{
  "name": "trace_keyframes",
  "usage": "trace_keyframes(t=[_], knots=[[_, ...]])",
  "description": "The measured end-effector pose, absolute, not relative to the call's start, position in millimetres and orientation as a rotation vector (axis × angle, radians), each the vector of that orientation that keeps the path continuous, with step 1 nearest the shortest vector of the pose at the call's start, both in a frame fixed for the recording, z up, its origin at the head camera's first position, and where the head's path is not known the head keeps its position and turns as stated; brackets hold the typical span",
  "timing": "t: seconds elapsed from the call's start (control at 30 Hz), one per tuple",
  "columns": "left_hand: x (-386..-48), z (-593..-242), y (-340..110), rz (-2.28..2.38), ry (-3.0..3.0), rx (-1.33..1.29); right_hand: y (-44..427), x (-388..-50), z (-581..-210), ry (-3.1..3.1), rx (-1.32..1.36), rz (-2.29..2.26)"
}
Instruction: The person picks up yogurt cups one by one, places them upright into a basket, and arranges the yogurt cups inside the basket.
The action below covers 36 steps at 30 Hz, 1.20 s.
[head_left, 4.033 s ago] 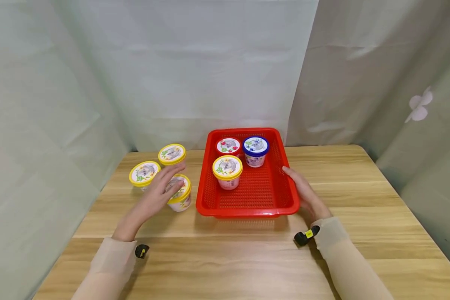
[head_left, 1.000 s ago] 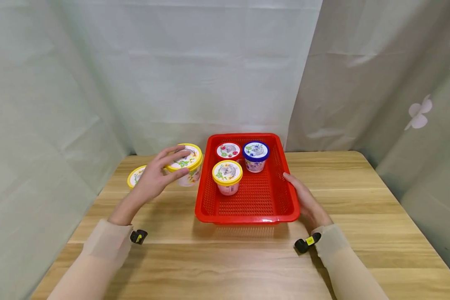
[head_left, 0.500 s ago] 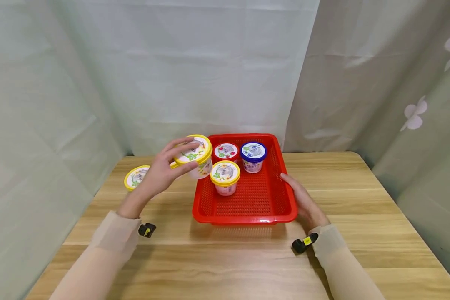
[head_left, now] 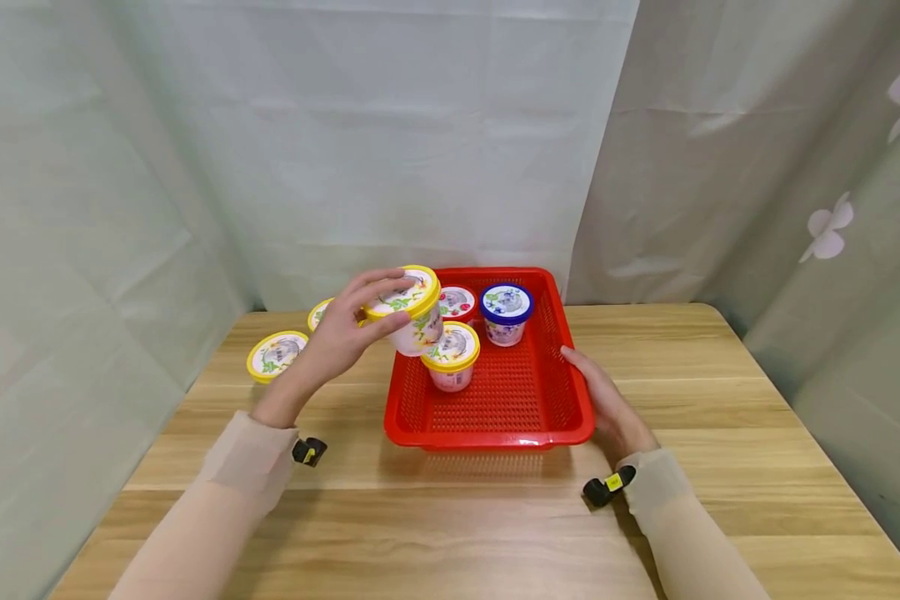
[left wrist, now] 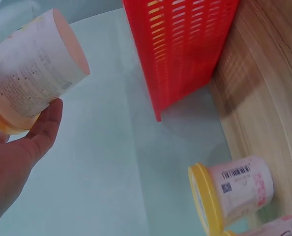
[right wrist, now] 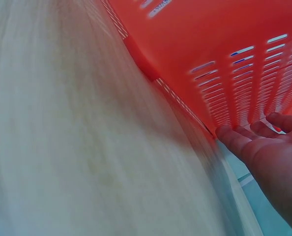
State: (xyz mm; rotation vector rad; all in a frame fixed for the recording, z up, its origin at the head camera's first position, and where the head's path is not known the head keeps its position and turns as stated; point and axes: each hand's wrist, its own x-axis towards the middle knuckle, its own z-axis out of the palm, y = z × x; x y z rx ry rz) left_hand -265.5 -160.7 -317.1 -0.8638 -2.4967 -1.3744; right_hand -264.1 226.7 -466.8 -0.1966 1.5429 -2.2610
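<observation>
My left hand [head_left: 337, 329] holds a yellow-lidded tub [head_left: 416, 312] by its lid, raised over the left rim of a red plastic basket [head_left: 510, 408]. In the left wrist view the tub [left wrist: 35, 69] is tilted, its base facing up and to the right. Inside the basket stand another yellow-lidded tub [head_left: 452, 354], a red-lidded tub [head_left: 459, 302] partly covered by the held one, and a blue-lidded tub [head_left: 507, 312]. My right hand [head_left: 607, 400] rests against the basket's right side. Its fingers [right wrist: 234, 140] touch the slotted outer wall in the right wrist view.
Left of the basket, a yellow-lidded tub [head_left: 277, 354] stands on the wooden table [head_left: 450, 525]. Behind my left hand is another yellow-lidded tub [head_left: 318, 312], mostly hidden. Pale curtains [head_left: 420, 133] hang around the table's back and sides.
My left hand has taken hold of a yellow-lidded tub from the table, lifted it, and carried it rightward to the basket's left rim. My right hand has stayed at the basket's side.
</observation>
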Motion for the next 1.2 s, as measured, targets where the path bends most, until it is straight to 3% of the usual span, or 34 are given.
trace_keyframes(t=[1.2], knots=[[-289, -300, -96, -1.385, -2.503, -0.964, 232, -262, -467, 1.615, -0.140, -2.240]])
